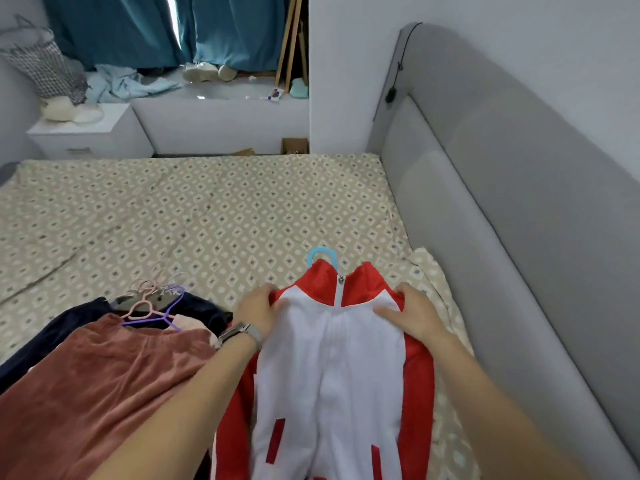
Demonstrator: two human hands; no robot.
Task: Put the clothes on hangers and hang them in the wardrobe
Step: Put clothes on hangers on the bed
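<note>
Pink velvet garment (104, 375) and spare hangers (152, 306) lying left on the bed (207, 220); left hand (258, 311) and right hand (412, 317) gripping red-white jacket (329, 368) shoulders over blue hanger (322, 254), needing even seating before lifting

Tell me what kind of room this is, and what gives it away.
A bedroom, most likely: a wide bed with a grey padded headboard, a white nightstand beside it, and teal curtains at the window.
</note>
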